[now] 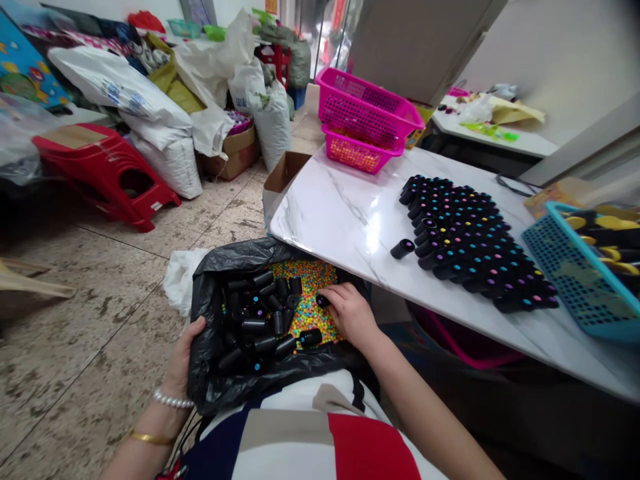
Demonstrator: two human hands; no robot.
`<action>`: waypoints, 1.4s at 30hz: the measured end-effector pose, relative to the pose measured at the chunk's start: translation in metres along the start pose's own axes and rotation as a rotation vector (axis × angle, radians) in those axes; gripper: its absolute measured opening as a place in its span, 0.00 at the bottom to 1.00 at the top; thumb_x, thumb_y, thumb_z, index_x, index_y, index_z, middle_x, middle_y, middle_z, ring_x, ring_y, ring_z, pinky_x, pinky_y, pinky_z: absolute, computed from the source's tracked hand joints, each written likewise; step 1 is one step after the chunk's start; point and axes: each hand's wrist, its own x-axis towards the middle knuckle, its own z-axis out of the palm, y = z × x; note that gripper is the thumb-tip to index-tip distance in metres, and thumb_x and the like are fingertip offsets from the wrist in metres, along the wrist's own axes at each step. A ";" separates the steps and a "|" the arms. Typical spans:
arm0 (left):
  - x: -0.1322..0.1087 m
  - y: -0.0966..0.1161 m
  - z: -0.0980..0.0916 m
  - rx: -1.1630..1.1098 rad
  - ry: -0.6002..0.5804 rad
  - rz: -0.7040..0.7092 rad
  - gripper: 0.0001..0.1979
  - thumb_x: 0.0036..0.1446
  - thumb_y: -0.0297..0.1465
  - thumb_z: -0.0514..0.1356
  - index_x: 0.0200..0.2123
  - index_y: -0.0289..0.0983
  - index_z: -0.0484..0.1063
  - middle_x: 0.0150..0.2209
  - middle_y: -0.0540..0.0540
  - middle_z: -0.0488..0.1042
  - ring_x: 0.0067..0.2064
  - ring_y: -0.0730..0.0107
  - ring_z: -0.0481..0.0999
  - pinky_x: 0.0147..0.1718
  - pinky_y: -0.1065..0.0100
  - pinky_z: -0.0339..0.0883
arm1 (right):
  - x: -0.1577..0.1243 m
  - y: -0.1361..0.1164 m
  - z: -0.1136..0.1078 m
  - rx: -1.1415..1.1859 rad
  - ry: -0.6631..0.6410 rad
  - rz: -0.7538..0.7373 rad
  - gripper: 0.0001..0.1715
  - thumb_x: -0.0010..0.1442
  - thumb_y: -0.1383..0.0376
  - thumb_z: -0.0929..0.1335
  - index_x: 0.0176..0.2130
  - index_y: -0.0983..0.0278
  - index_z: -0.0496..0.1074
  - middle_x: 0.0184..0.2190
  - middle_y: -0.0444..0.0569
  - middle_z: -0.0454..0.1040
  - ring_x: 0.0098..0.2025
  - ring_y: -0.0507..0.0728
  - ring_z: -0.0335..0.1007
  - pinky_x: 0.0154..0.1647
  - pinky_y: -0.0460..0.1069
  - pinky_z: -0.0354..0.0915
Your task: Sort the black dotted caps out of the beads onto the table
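Note:
On my lap lies a box lined with a black plastic bag [210,267]. Loose black cylinders [255,327], some with a coloured dot in the end, fill its left side. Small multicoloured beads [310,280] cover the right side. My left hand [183,350] grips the box's left edge, thumb over the rim and the other fingers hidden. Inside the box, my right hand [347,310] is closed on one black cylinder [323,301] just above the beads; part of it is hidden by the fingers.
Rows of black cylinders with coloured dots [465,240] stand on the white table [330,213], and a single cylinder [402,249] lies apart. Pink baskets [367,110] and a blue basket [575,280] are also there. A red stool [105,167] and sacks [273,120] occupy the left floor.

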 end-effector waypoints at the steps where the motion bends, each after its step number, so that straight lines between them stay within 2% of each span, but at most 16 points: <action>1: 0.000 0.000 0.000 -0.001 0.005 0.007 0.20 0.61 0.29 0.54 0.55 0.39 0.71 0.40 0.47 0.82 0.53 0.53 0.74 0.54 0.59 0.68 | 0.001 -0.002 0.003 -0.057 -0.025 -0.008 0.23 0.58 0.77 0.63 0.51 0.64 0.73 0.47 0.54 0.76 0.48 0.61 0.65 0.51 0.56 0.67; 4: -0.001 0.001 0.000 -0.002 0.003 0.005 0.17 0.61 0.29 0.54 0.52 0.39 0.73 0.41 0.47 0.82 0.53 0.53 0.74 0.54 0.59 0.67 | 0.004 -0.008 0.009 -0.118 -0.099 -0.051 0.20 0.61 0.75 0.62 0.50 0.64 0.74 0.45 0.55 0.76 0.45 0.61 0.65 0.48 0.56 0.67; 8: -0.001 0.000 0.000 -0.019 0.015 -0.020 0.16 0.60 0.30 0.55 0.50 0.40 0.75 0.41 0.47 0.82 0.53 0.53 0.74 0.53 0.60 0.68 | 0.002 -0.012 0.008 0.100 -0.095 -0.056 0.23 0.56 0.78 0.64 0.49 0.62 0.74 0.45 0.52 0.77 0.47 0.59 0.67 0.51 0.55 0.67; 12: -0.001 -0.001 0.000 -0.014 0.014 0.014 0.19 0.60 0.28 0.55 0.53 0.38 0.73 0.40 0.46 0.82 0.52 0.51 0.76 0.52 0.58 0.70 | -0.008 -0.013 -0.002 0.408 0.013 0.141 0.21 0.54 0.75 0.67 0.47 0.59 0.73 0.42 0.47 0.77 0.42 0.56 0.72 0.46 0.52 0.69; 14: 0.001 -0.001 -0.003 0.003 0.019 0.009 0.20 0.60 0.29 0.54 0.54 0.38 0.72 0.40 0.46 0.82 0.50 0.51 0.77 0.52 0.58 0.70 | -0.013 -0.014 -0.006 0.463 0.053 0.231 0.18 0.54 0.72 0.68 0.46 0.60 0.73 0.41 0.46 0.77 0.40 0.55 0.73 0.44 0.51 0.69; 17: 0.004 -0.001 -0.008 0.033 0.016 0.010 0.20 0.60 0.30 0.55 0.55 0.38 0.71 0.39 0.45 0.82 0.49 0.50 0.78 0.51 0.57 0.71 | -0.018 -0.016 -0.009 0.487 0.082 0.279 0.15 0.55 0.70 0.68 0.44 0.60 0.73 0.39 0.46 0.77 0.38 0.55 0.73 0.42 0.50 0.69; 22: 0.007 -0.001 -0.011 0.015 0.060 0.053 0.22 0.59 0.28 0.55 0.56 0.37 0.70 0.38 0.44 0.82 0.47 0.50 0.79 0.49 0.56 0.73 | -0.018 -0.014 -0.011 0.311 0.105 0.171 0.18 0.54 0.74 0.66 0.45 0.61 0.72 0.41 0.48 0.75 0.43 0.57 0.71 0.46 0.52 0.69; 25: 0.007 -0.001 -0.012 0.027 0.026 0.039 0.20 0.59 0.28 0.55 0.55 0.36 0.71 0.38 0.43 0.82 0.47 0.50 0.79 0.49 0.56 0.73 | -0.020 -0.010 -0.013 0.117 0.073 0.102 0.21 0.56 0.75 0.65 0.48 0.61 0.72 0.44 0.52 0.73 0.48 0.60 0.68 0.50 0.55 0.67; 28: 0.007 -0.002 -0.014 0.046 -0.011 0.063 0.19 0.59 0.29 0.56 0.54 0.35 0.72 0.38 0.43 0.82 0.46 0.50 0.79 0.49 0.56 0.73 | -0.023 -0.004 -0.016 -0.053 0.043 0.084 0.22 0.59 0.75 0.64 0.50 0.61 0.73 0.45 0.54 0.72 0.48 0.62 0.66 0.50 0.57 0.67; 30: 0.008 -0.002 -0.015 0.045 0.016 0.059 0.19 0.59 0.30 0.56 0.53 0.35 0.72 0.38 0.43 0.82 0.45 0.50 0.80 0.48 0.56 0.73 | -0.025 -0.001 -0.017 -0.118 0.044 0.080 0.22 0.60 0.74 0.63 0.51 0.61 0.73 0.45 0.55 0.72 0.47 0.62 0.66 0.49 0.57 0.67; 33: 0.008 -0.001 -0.015 0.030 0.052 0.043 0.21 0.58 0.28 0.57 0.55 0.36 0.71 0.37 0.44 0.83 0.45 0.50 0.80 0.48 0.56 0.73 | -0.026 0.001 -0.018 -0.164 0.049 0.073 0.22 0.62 0.74 0.62 0.52 0.61 0.73 0.45 0.55 0.72 0.46 0.62 0.66 0.49 0.57 0.67; 37: 0.009 0.001 -0.016 0.039 0.042 0.007 0.21 0.57 0.30 0.58 0.54 0.40 0.71 0.38 0.47 0.83 0.48 0.50 0.78 0.50 0.57 0.72 | -0.025 0.000 -0.014 -0.159 0.065 0.083 0.21 0.63 0.72 0.62 0.52 0.61 0.73 0.45 0.54 0.71 0.46 0.62 0.65 0.49 0.57 0.66; 42: 0.009 0.002 -0.015 0.025 0.032 -0.026 0.20 0.58 0.32 0.57 0.54 0.42 0.72 0.41 0.49 0.82 0.54 0.52 0.74 0.53 0.60 0.69 | -0.019 -0.004 -0.008 -0.112 -0.025 0.064 0.19 0.59 0.74 0.65 0.49 0.61 0.74 0.43 0.53 0.73 0.45 0.62 0.65 0.47 0.58 0.66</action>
